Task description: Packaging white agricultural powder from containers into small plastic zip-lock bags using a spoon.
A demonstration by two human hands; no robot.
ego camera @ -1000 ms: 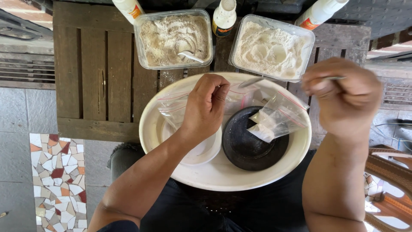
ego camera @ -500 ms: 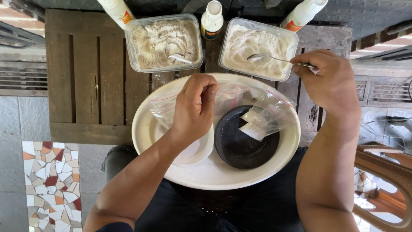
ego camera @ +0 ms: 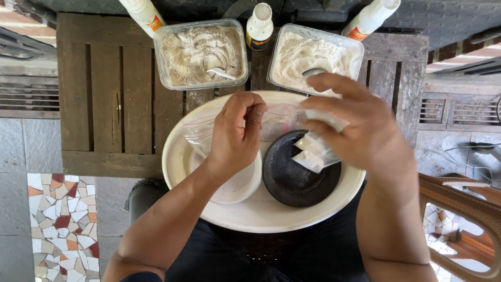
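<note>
Right hand [ego camera: 360,128] dropped its metal spoon [ego camera: 314,72] into the right of two clear plastic powder tubs [ego camera: 350,46], fingers spread. Left hand [ego camera: 237,138] pinched one clear plastic zip bag [ego camera: 279,122], lying left-right.

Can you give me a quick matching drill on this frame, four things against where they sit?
Things:
1. black dish
2. spoon
3. clear bag
4. small white bottle

Places:
A. between the two powder tubs, at the back
B. in the right tub of pale powder
C. inside the big white basin, right half
D. pinched at its top edge by the left hand, above the basin

Pairs: 1-C, 2-B, 3-D, 4-A
</note>
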